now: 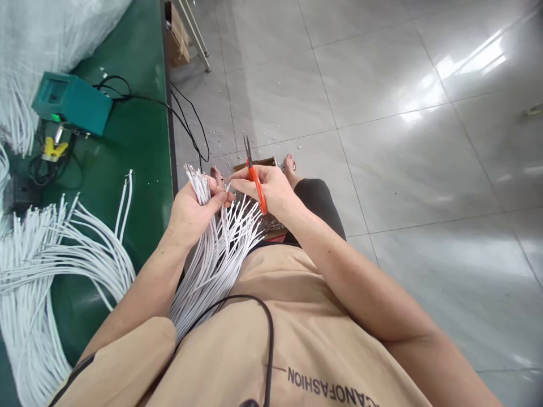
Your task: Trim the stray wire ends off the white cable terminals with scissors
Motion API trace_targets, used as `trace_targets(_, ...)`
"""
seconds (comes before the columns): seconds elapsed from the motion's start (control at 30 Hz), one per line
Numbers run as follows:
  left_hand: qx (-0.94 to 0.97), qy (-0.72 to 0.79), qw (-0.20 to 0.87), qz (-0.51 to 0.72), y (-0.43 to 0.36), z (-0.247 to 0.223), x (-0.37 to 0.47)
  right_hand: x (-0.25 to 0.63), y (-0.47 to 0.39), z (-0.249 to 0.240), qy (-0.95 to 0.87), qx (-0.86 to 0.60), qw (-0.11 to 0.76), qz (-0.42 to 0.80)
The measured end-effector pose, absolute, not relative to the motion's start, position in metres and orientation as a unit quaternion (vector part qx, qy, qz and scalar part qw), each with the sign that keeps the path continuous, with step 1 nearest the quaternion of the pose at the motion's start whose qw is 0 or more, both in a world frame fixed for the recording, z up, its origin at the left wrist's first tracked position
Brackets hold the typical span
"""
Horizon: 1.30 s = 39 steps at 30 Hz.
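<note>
A bundle of white cables [212,254] lies across the lap, its tips pointing up and away. My left hand [197,206] is closed round some of these cables near their ends, with thumb and fingers pinching one cable tip. Close beside it on the right, my right hand [265,189] holds orange-handled scissors [258,186] against the palm, blades pointing away. The thumb and finger of my right hand meet at the cable end by the left fingertips. Other loose cable ends fan out below both hands.
On the green table [148,135] at left are a teal machine [76,104], more white cables [29,282] and a plastic-wrapped pile. A black cord hangs off the table edge. Below the hands stands an open cardboard box [274,232]; small bits litter the floor [382,169].
</note>
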State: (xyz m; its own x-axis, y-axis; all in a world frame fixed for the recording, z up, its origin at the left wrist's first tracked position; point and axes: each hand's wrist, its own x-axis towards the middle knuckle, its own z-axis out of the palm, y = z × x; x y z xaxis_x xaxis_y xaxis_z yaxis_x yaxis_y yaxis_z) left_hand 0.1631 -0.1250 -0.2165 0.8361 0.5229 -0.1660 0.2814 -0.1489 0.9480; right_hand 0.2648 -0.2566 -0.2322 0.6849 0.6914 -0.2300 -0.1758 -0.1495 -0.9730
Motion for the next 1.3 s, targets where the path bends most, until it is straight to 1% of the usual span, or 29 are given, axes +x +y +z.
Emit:
trace_targets(0.07,0.771,0.269,0.567,0.106,-0.127,-0.215,0.163,0.264,-0.254,-0.230,-0.164,-0.637,0.661,0.361)
trace_targets(0.13,0.782,0.271,0.550,0.109,-0.129,-0.213,0.163,0.263,-0.254,-0.228,-0.145,-0.631,0.669,0.365)
trace_targets(0.33,0.770,0.285,0.562,0.102,-0.127,-0.211,0.164,0.261,-0.257,-0.225,-0.131,-0.606,0.691,0.370)
trace_targets(0.43,0.768,0.294,0.560,0.099,-0.128,-0.211,0.164,0.252,-0.254,-0.227,-0.122,-0.614,0.689,0.364)
trace_targets(0.57,0.800,0.320,0.497,0.108,-0.135,-0.210,0.161,0.239,-0.246,-0.230,-0.087,-0.661,0.672,0.321)
trace_targets(0.6,0.811,0.320,0.478,0.107,-0.136,-0.210,0.161,0.239,-0.245,-0.230,-0.079,-0.663,0.669,0.328)
trace_targets(0.67,0.827,0.309,0.459,0.098,-0.135,-0.210,0.160,0.243,-0.246,-0.229,-0.075,-0.628,0.676,0.377)
trace_targets(0.73,0.828,0.296,0.466,0.095,-0.132,-0.211,0.160,0.250,-0.249,-0.228,-0.084,-0.571,0.696,0.428)
trace_targets(0.8,0.820,0.285,0.487,0.099,-0.129,-0.213,0.160,0.256,-0.253,-0.227,-0.100,-0.544,0.708,0.439)
trace_targets(0.97,0.800,0.273,0.525,0.100,-0.124,-0.214,0.160,0.254,-0.256,-0.226,-0.112,-0.583,0.701,0.396)
trace_targets(1.2,0.795,0.284,0.525,0.103,-0.124,-0.216,0.160,0.248,-0.252,-0.226,-0.139,-0.670,0.644,0.341)
trace_targets(1.3,0.782,0.311,0.526,0.124,-0.123,-0.219,0.161,0.236,-0.251,-0.224,-0.191,-0.710,0.622,0.269)
